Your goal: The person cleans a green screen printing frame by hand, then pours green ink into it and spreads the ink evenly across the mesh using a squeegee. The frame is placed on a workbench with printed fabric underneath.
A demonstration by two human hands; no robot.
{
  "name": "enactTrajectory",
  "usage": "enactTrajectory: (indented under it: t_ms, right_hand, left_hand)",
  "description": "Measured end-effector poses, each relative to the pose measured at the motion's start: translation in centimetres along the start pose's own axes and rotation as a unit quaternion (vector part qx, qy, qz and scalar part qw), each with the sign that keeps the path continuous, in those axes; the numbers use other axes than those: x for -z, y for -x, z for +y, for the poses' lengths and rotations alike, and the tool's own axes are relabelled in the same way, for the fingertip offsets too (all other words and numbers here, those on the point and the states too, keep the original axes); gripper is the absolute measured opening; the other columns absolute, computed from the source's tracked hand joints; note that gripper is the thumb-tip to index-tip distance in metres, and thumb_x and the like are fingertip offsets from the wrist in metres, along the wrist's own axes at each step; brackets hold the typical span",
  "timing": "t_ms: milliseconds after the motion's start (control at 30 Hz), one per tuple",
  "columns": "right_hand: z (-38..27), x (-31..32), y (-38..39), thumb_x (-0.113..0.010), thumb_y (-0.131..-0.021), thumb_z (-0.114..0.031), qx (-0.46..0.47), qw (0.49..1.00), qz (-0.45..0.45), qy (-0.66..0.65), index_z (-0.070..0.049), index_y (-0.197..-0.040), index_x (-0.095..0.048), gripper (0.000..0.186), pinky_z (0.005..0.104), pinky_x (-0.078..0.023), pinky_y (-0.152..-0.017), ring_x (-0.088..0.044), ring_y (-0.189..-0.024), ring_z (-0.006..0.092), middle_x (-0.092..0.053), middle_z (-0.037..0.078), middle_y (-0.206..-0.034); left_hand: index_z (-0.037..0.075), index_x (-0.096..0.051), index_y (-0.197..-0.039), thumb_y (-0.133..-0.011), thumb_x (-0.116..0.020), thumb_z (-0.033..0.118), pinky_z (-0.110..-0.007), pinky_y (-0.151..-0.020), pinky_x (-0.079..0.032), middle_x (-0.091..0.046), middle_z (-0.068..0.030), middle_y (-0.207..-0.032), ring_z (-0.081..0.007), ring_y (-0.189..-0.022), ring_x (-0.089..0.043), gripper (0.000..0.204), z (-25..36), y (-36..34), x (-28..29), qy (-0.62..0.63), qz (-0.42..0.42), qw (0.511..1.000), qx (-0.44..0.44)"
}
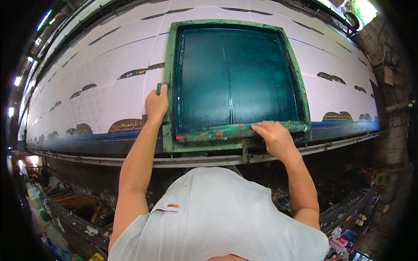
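A green-stained screen printing frame [295, 65] lies on a long white fabric-covered table, its mesh [204, 74] coated with dark teal ink. A paint-spotted squeegee [204, 132] stretches across the near end of the frame, inside its near rail. My right hand [273, 137] is closed over the right part of the squeegee's top edge, fingers bent over it. At the frame's left side, my left hand [156, 103] is wrapped round a small green handle [161, 87], thumb on top.
White fabric [109, 69] with dark arched prints spreads over the table on both sides of the frame. A metal rail [104, 161] runs along the near table edge, close to my body. Scraps and litter [82, 209] lie below. A rough wall [392, 100] stands at far right.
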State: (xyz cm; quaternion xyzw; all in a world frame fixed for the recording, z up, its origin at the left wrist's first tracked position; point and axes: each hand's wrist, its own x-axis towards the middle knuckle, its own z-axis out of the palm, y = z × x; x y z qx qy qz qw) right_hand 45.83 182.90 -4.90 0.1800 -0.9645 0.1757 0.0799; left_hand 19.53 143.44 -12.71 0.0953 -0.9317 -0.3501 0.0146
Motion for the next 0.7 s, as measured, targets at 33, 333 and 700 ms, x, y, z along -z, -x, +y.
enactTrajectory:
  t_ms: [33,333,700]
  right_hand:
    - [-0.5,-0.2,-1.3,-0.073,-0.090,0.001,0.000,1.000,0.008,0.007,-0.009,-0.130,-0.081,0.042,0.0485,-0.061,-0.097,-0.077,-0.112,0.0357,-0.082,0.014,-0.121]
    - [-2.2,0.7,-7.1,-0.076,-0.089,-0.004,-0.127,0.975,-0.176,0.042,-0.014,-0.125,-0.083,0.038,0.0544,-0.063,-0.090,-0.079,-0.105,0.0408,-0.083,0.014,-0.114]
    - [-4.4,-4.9,-3.1,-0.073,-0.088,0.006,-0.080,0.994,0.018,0.070,-0.013,-0.130,-0.082,0.047,0.0442,-0.062,-0.100,-0.079,-0.112,0.0341,-0.083,0.008,-0.126]
  left_hand:
    - [-0.005,-0.082,-0.114,-0.108,-0.063,0.060,-0.060,-0.100,-0.056,-0.080,-0.0338,-0.112,-0.0532,-0.113,-0.076,0.068,0.3,0.0,0.3,-0.007,0.006,1.000,-0.006]
    - [-0.001,-0.081,-0.120,-0.107,-0.064,0.058,-0.062,-0.103,-0.058,-0.080,-0.0308,-0.121,-0.0522,-0.118,-0.076,0.063,1.0,0.9,1.2,-0.017,0.000,1.000,-0.021]
    - [0.004,-0.083,-0.128,-0.107,-0.064,0.063,-0.057,-0.109,-0.056,-0.081,-0.0299,-0.127,-0.0500,-0.125,-0.075,0.066,0.6,0.4,1.1,0.045,-0.019,0.999,0.010]
